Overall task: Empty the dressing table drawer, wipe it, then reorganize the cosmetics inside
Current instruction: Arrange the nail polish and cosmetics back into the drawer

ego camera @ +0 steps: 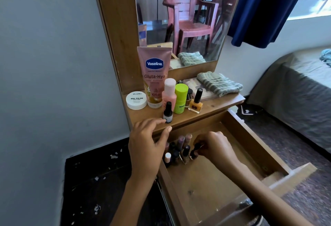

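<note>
Drawer [250, 136] pulled out below desk [215, 105] edge; right hand [213, 147] pinches nail polish bottle [195, 151] at drawer's back-left corner; left hand [146, 143] loose, fingers spread, over drawer's left wall; bare wood fills drawer's front.

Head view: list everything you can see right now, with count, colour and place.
Lotion tube: 1, pink, shelf, upright by the mirror.
Jar: 1, white, shelf, left of the tube.
Pink bottle: 1, white cap, shelf.
Green bottle: 1, lime, shelf.
Dropper bottle: 1, black, shelf front edge.
Yellow nail polish: 1, black cap, shelf.
Cloth: 1, grey-green, folded, shelf right.
Drawer: 1, wooden, pulled open.
Bottles in drawer: several small, back left corner; count unclear.
Mirror: 1, reflecting pink chairs.
Curtain: 1, blue.
Bed: 1, grey, right.
Left hand: open, above the drawer's left edge.
Right hand: pinches a dark bottle in the drawer.
</note>
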Demonstrator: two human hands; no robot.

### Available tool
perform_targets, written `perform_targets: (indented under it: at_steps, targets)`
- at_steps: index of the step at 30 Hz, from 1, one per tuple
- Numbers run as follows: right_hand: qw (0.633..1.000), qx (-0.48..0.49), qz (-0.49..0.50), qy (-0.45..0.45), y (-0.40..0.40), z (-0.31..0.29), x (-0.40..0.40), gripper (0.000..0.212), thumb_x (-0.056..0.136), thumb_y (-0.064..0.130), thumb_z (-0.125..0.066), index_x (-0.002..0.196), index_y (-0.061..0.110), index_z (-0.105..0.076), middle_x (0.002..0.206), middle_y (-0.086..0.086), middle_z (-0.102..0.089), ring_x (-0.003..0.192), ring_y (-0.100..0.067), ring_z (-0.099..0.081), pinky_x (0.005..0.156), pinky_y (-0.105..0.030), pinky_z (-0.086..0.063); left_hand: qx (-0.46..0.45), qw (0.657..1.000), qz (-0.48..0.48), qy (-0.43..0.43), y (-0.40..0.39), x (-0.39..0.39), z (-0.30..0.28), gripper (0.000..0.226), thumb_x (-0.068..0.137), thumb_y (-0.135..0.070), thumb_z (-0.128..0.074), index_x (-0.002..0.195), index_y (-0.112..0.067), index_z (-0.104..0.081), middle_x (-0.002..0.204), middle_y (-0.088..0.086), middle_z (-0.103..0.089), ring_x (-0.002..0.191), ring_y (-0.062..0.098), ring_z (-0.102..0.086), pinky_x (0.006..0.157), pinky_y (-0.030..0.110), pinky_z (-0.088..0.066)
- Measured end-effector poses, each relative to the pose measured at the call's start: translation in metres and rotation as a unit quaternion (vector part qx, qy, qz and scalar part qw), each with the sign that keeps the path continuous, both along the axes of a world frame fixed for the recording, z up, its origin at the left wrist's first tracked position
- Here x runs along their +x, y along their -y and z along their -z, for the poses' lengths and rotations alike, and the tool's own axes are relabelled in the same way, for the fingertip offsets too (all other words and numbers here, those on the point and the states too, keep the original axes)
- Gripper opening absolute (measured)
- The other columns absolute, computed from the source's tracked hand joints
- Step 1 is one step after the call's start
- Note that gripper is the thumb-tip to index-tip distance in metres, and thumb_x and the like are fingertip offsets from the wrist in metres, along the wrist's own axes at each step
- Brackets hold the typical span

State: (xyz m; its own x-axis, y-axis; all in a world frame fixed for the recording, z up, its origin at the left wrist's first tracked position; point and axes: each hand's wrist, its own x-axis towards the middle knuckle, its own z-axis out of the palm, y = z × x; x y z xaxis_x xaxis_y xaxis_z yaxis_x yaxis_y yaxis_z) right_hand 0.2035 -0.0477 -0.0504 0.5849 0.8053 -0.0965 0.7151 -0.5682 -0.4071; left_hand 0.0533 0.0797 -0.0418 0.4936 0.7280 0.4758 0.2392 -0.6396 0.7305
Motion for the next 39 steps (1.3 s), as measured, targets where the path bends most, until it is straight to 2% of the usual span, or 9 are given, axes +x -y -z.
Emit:
perform_targets:
  at_steps: [5,13,18,21,23,25,30,34,39]
  targets:
    - [0.999,-0.027,-0.020,0.034,-0.005,0.007,-0.004,0.024,0.087,0.016,-0.067,0.111,0.023,-0.067,0.104,0.008,-0.068,0.088,-0.001,-0.064,0.052,-0.004,-0.035,-0.005,1.000,-0.024,-0.004,-0.004,0.007,0.000,0.028,0.080,-0.034,-0.071,0.106,-0.022,-0.068,0.102,-0.010,-0.065,0.101,0.010,-0.054,0.081,0.039,-0.051]
    - [0.999,-0.032,-0.001,0.041,-0.005,0.011,-0.004,0.033,0.086,0.015,-0.067,0.119,0.021,-0.063,0.109,0.003,-0.068,0.095,-0.009,-0.067,0.078,-0.023,-0.056,-0.015,0.998,-0.043,-0.044,-0.008,0.024,0.001,0.042,0.072,-0.043,-0.076,0.108,-0.022,-0.069,0.099,-0.006,-0.068,0.094,0.013,-0.055,0.074,0.036,-0.050]
    - [0.997,-0.013,0.012,0.071,0.001,-0.003,-0.004,0.039,0.082,0.028,-0.073,0.120,0.028,-0.061,0.112,0.010,-0.067,0.096,-0.004,-0.063,0.077,-0.020,-0.055,-0.022,0.996,-0.067,-0.051,-0.013,0.032,0.003,0.043,0.069,-0.043,-0.079,0.105,-0.022,-0.069,0.096,-0.006,-0.070,0.090,0.014,-0.058,0.071,0.041,-0.053]
    - [0.996,0.034,0.015,0.083,0.004,-0.024,-0.006,0.030,0.082,0.031,-0.073,0.110,0.030,-0.066,0.101,0.014,-0.069,0.083,0.004,-0.061,0.067,-0.008,-0.047,-0.022,0.994,-0.078,-0.068,-0.017,0.037,0.006,0.042,0.070,-0.044,-0.078,0.105,-0.022,-0.069,0.095,-0.004,-0.070,0.090,0.016,-0.057,0.074,0.043,-0.051]
    - [0.994,0.066,0.011,0.084,0.005,-0.038,-0.009,0.021,0.082,0.033,-0.072,0.103,0.032,-0.067,0.094,0.016,-0.069,0.076,0.008,-0.059,0.059,-0.003,-0.039,-0.008,0.993,-0.081,-0.080,-0.016,0.036,0.005,0.040,0.072,-0.042,-0.077,0.104,-0.021,-0.069,0.094,-0.003,-0.070,0.089,0.016,-0.057,0.079,0.038,-0.046]
    - [0.991,0.117,0.009,0.058,0.006,-0.049,-0.011,0.023,0.080,0.037,-0.073,0.102,0.031,-0.068,0.091,0.016,-0.069,0.076,0.008,-0.061,0.061,-0.005,-0.043,0.011,0.993,-0.081,-0.085,-0.010,0.032,0.000,0.038,0.072,-0.039,-0.078,0.104,-0.021,-0.068,0.094,-0.002,-0.069,0.088,0.015,-0.055,0.079,0.033,-0.039]
    - [0.974,0.220,-0.016,-0.049,0.006,-0.069,-0.023,0.046,0.070,0.047,-0.075,0.112,0.028,-0.066,0.096,0.017,-0.070,0.089,0.007,-0.065,0.076,-0.018,-0.056,0.045,0.999,-0.001,-0.025,0.025,0.016,-0.009,0.028,0.078,-0.043,-0.066,0.101,-0.026,-0.066,0.089,-0.020,-0.052,0.088,-0.002,-0.036,0.072,0.034,-0.044]
    - [0.978,0.208,-0.016,-0.029,0.009,-0.070,-0.023,0.025,0.074,0.036,-0.078,0.097,0.029,-0.072,0.088,0.016,-0.071,0.085,0.006,-0.065,0.073,-0.018,-0.055,0.053,0.997,0.054,-0.016,0.038,0.014,-0.007,0.025,0.085,-0.046,-0.058,0.103,-0.029,-0.065,0.091,-0.026,-0.045,0.086,-0.008,-0.036,0.072,0.022,-0.040]
    - [0.985,0.167,0.023,-0.040,0.019,-0.058,0.004,0.019,0.075,0.028,-0.078,0.093,0.027,-0.074,0.087,0.013,-0.071,0.084,0.000,-0.066,0.075,-0.023,-0.057,-0.021,0.994,0.101,-0.039,0.031,0.006,-0.004,0.045,0.080,-0.037,-0.067,0.123,-0.035,-0.056,0.106,-0.030,-0.049,0.108,0.000,-0.049,0.083,0.036,-0.052]
